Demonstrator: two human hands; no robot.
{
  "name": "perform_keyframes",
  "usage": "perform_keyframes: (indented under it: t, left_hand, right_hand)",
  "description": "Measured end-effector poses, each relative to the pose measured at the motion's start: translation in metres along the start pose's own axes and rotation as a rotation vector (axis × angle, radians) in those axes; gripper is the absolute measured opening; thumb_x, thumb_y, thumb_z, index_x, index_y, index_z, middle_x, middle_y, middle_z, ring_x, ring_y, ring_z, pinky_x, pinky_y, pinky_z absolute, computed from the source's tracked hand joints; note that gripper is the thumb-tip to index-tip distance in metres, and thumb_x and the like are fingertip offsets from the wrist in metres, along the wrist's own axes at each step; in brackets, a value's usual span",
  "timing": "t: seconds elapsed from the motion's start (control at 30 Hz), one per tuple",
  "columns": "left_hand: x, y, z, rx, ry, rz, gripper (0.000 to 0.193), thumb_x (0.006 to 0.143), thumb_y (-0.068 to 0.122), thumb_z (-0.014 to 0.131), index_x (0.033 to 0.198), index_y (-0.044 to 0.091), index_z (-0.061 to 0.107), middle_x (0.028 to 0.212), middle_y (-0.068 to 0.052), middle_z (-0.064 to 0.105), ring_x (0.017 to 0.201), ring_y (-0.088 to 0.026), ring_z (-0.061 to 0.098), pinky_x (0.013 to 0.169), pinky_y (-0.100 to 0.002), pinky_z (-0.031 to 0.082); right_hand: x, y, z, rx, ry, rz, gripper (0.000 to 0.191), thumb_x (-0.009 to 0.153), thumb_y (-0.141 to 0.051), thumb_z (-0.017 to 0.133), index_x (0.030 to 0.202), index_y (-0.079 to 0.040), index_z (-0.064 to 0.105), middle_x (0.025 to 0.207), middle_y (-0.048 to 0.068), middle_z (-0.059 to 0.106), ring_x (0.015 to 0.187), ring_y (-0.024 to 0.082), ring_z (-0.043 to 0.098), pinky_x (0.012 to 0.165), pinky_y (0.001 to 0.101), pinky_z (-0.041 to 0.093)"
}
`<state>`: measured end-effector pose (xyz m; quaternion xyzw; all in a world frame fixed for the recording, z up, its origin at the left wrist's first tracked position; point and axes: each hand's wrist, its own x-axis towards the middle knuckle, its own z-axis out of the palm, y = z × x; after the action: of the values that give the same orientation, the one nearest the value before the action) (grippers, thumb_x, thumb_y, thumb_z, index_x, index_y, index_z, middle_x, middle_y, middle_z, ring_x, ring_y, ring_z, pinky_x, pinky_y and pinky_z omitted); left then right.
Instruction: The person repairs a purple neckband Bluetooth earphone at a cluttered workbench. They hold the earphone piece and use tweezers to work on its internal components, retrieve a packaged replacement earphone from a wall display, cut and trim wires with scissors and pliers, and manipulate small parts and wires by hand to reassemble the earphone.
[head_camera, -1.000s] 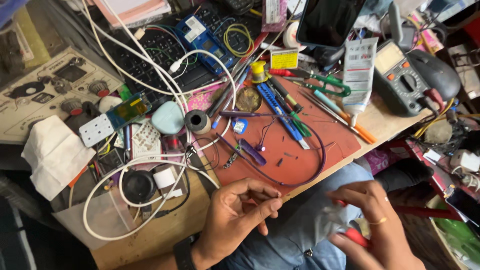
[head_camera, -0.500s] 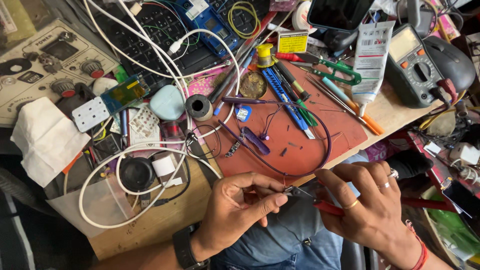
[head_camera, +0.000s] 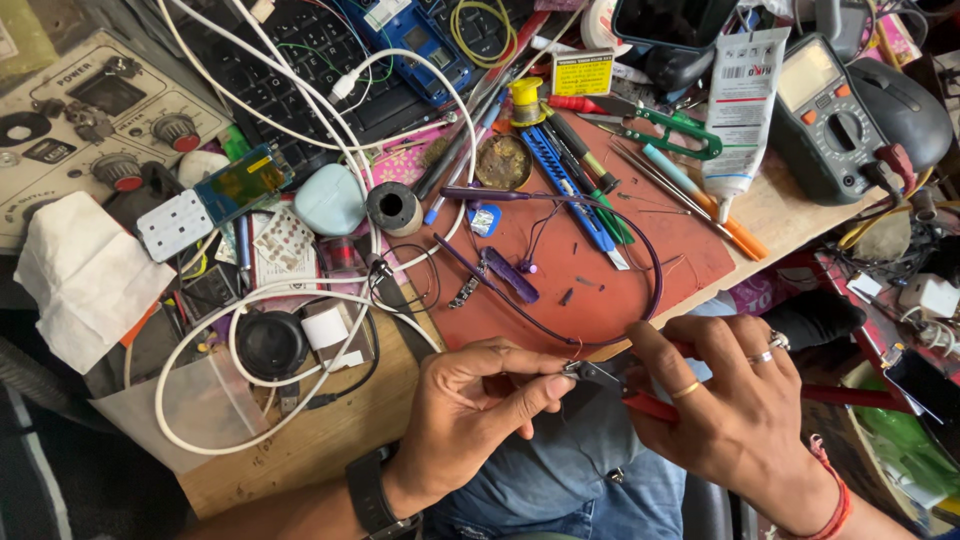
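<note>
The right hand (head_camera: 735, 405) was curled around the red handles of a pair of small cutters (head_camera: 610, 385), fingers folded over them and two rings showing, so the hand was closed on the tool. The cutters' dark metal nose pointed left, toward the left hand (head_camera: 480, 405). That hand had its thumb and forefinger pinched together right at the nose of the cutters, the other fingers loosely bent beneath; it appeared to pinch the end of a thin purple wire (head_camera: 655, 265), though the wire's tip itself was too small to make out. Both hands hovered over the person's lap in blue denim, just off the near edge of the workbench (head_camera: 330, 450), wrists coming up from the bottom of the view, the left one wearing a dark watch.

From the pinch, the purple wire looped up and across a red-brown work mat (head_camera: 560, 260), arching back toward a small round tin (head_camera: 502, 162) with dull brownish residue inside, which sat at the mat's far edge. Just left of it stood a dark spool (head_camera: 393, 208) with a hollow core. Along the mat's right part lay a blue-handled tool (head_camera: 570, 185) and green-handled scissors (head_camera: 670, 130). A white tube (head_camera: 740, 110) lay beside a grey multimeter (head_camera: 825, 110). On the left, a white cable (head_camera: 250, 370) coiled around a black round object (head_camera: 270, 345), near a crumpled white cloth (head_camera: 85, 280).
</note>
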<state>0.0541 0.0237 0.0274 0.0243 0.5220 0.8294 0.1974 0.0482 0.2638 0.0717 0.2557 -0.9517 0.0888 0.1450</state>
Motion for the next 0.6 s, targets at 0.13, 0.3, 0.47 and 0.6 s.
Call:
perform_keyframes:
  t: [0.13, 0.3, 0.47, 0.6]
  left_hand:
    - [0.0006, -0.0021, 0.0005, 0.017, 0.019, 0.009, 0.019, 0.095, 0.001, 0.073, 0.113, -0.005, 0.074, 0.097, -0.009, 0.074, 0.081, -0.011, 0.073, 0.058, -0.02, 0.057]
    - [0.0008, -0.0021, 0.0001, 0.059, 0.038, 0.032, 0.02, 0.095, 0.002, 0.073, 0.113, -0.006, 0.075, 0.095, -0.009, 0.074, 0.08, -0.01, 0.072, 0.058, -0.02, 0.057]
    - [0.0008, -0.0007, 0.0003, 0.057, 0.035, -0.002, 0.019, 0.096, 0.005, 0.073, 0.112, -0.005, 0.075, 0.091, -0.007, 0.075, 0.077, -0.008, 0.071, 0.058, -0.019, 0.056]
    - [0.0011, 0.0007, 0.0004, 0.051, 0.031, -0.023, 0.019, 0.096, 0.006, 0.073, 0.112, -0.004, 0.075, 0.091, -0.006, 0.076, 0.077, -0.007, 0.071, 0.058, -0.019, 0.056]
  right_hand:
    - [0.004, -0.0051, -0.0002, -0.065, 0.02, -0.013, 0.066, 0.062, -0.023, 0.086, 0.126, -0.016, 0.069, 0.098, 0.003, 0.061, 0.082, 0.026, 0.057, 0.067, 0.0393, 0.043]
    - [0.0085, -0.0038, -0.0048, -0.064, -0.005, -0.052, 0.07, 0.058, -0.026, 0.085, 0.126, -0.013, 0.07, 0.086, 0.004, 0.056, 0.075, 0.025, 0.056, 0.064, 0.04, 0.043]
    - [0.0102, -0.0033, -0.0053, -0.062, 0.018, -0.048, 0.059, 0.056, -0.021, 0.081, 0.113, -0.011, 0.071, 0.075, 0.003, 0.051, 0.068, 0.023, 0.055, 0.058, 0.0379, 0.041]
    - [0.0091, -0.0032, -0.0022, -0.021, 0.005, -0.023, 0.057, 0.051, -0.02, 0.077, 0.107, -0.01, 0.072, 0.073, 0.002, 0.051, 0.064, 0.021, 0.055, 0.054, 0.0372, 0.04]
